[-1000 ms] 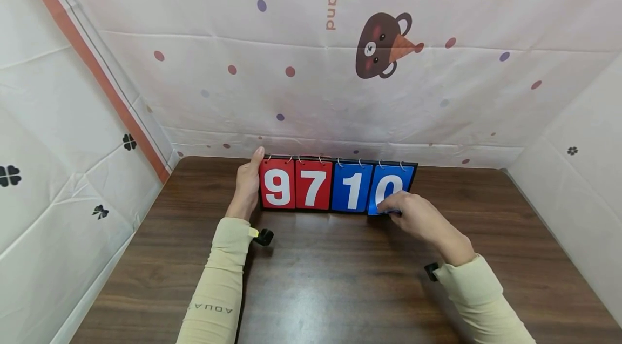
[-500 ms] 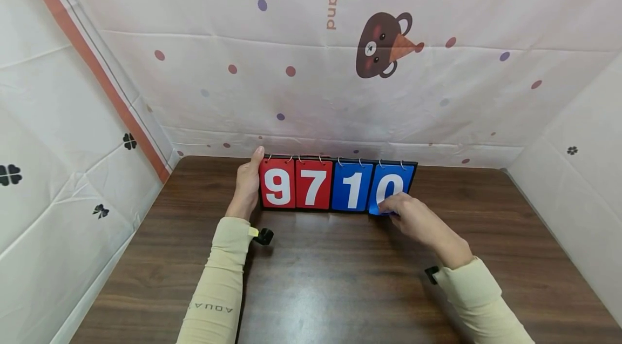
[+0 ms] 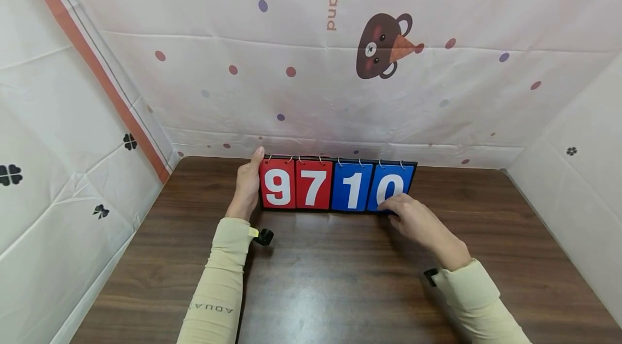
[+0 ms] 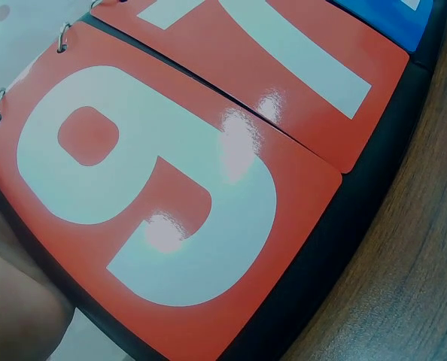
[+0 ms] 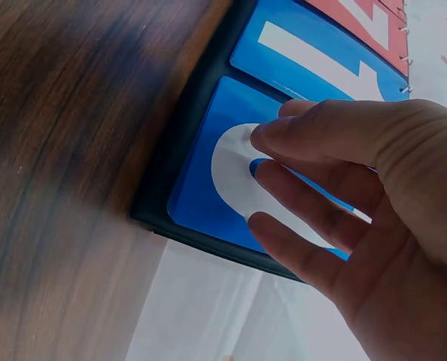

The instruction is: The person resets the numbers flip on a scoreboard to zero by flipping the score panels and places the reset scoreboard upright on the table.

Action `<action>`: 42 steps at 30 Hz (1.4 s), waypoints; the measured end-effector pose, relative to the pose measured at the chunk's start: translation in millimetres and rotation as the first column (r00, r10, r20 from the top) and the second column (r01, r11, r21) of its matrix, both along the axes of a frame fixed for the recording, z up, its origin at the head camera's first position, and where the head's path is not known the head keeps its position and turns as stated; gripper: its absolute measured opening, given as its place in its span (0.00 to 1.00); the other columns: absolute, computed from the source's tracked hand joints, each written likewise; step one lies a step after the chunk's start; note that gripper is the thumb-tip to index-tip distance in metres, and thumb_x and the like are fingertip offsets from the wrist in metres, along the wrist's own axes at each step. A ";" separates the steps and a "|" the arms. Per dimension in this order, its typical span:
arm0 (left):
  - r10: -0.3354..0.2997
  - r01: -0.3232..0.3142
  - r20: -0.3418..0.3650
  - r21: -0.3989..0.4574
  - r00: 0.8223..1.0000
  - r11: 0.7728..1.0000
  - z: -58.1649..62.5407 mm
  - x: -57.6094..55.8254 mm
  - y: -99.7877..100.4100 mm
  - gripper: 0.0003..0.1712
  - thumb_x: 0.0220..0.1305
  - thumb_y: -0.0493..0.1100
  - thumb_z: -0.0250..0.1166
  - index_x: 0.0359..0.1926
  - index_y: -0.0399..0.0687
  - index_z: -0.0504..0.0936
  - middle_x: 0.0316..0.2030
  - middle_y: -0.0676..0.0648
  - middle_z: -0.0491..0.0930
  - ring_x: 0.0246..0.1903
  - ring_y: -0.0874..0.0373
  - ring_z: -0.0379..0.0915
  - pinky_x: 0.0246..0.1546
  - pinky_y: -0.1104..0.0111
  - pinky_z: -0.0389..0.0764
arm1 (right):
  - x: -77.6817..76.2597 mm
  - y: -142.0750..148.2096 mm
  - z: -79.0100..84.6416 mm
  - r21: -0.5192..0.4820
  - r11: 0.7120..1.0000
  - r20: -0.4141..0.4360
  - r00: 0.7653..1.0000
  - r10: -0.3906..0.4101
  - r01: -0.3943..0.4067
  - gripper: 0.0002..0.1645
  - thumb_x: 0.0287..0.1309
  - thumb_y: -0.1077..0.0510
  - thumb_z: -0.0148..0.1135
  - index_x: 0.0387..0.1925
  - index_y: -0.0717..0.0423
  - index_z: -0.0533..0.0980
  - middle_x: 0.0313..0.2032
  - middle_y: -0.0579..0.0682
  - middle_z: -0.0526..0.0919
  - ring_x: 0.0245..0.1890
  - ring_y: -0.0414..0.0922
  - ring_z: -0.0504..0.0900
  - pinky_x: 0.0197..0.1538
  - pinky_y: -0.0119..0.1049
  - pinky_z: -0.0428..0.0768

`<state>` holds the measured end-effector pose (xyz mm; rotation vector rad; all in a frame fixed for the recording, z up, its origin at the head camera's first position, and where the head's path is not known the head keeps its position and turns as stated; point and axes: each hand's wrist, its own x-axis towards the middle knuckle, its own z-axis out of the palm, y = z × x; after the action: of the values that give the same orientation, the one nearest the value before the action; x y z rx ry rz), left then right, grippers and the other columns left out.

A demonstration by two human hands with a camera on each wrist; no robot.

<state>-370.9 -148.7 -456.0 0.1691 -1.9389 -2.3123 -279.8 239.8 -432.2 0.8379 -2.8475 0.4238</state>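
A flip scoreboard (image 3: 332,187) with a black backing stands tilted near the table's back edge. Its cards hang from metal rings and read red 9 (image 4: 156,195), red 7 (image 3: 313,190), blue 1 (image 3: 352,187) and blue 0 (image 5: 197,192). My left hand (image 3: 247,182) grips the board's left edge, thumb up along the side; its other fingers are hidden. In front of the 0 card's lower part is my right hand (image 3: 418,220). The right wrist view shows its fingers (image 5: 299,203) loosely bent with nothing pinched, while that card lies flat against the backing.
The brown wood-grain table (image 3: 311,279) extends toward me and to both sides. Behind it hangs a pale printed cloth (image 3: 311,90) with a bear picture. White cloth walls (image 3: 573,187) close in the sides. Small black devices (image 3: 264,237) are worn at both cuffs.
The 0 card's lower edge, lifted in my right fingers earlier, has dropped flat against the board. My right hand has released it and barely shifted. My left hand keeps its place.
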 end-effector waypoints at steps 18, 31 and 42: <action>0.003 -0.003 -0.008 -0.021 1.000 1.000 -0.8 0.2 -0.9 0.29 0.75 0.66 0.61 0.29 0.49 0.85 0.32 0.50 0.81 0.41 0.56 0.74 0.46 0.63 0.74 | -4.8 -15.9 23.9 -0.036 0.999 -0.007 0.999 -0.039 0.038 0.15 0.63 0.69 0.73 0.51 0.60 0.86 0.49 0.57 0.87 0.53 0.56 0.83 0.56 0.59 0.82; 0.012 -0.012 -0.034 -0.013 0.999 1.000 1.1 2.1 -0.2 0.29 0.76 0.66 0.61 0.26 0.51 0.85 0.28 0.51 0.80 0.37 0.57 0.76 0.41 0.65 0.76 | -16.4 -24.6 57.2 -0.133 0.989 -0.142 0.989 0.041 -0.060 0.15 0.62 0.70 0.73 0.51 0.61 0.87 0.51 0.56 0.88 0.54 0.57 0.83 0.51 0.56 0.83; 0.012 -0.012 -0.029 -0.008 1.000 1.000 -0.5 2.1 0.7 0.30 0.75 0.66 0.62 0.25 0.50 0.84 0.27 0.50 0.80 0.35 0.57 0.76 0.40 0.65 0.77 | -40.6 -39.5 78.1 -0.169 0.981 -0.224 0.973 0.055 -0.094 0.13 0.65 0.68 0.71 0.50 0.60 0.87 0.49 0.56 0.88 0.51 0.55 0.85 0.56 0.58 0.82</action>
<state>-368.8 -148.1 -456.5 0.1459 -1.9283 -2.2859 -320.4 200.3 -354.1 0.8990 -2.5406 0.5503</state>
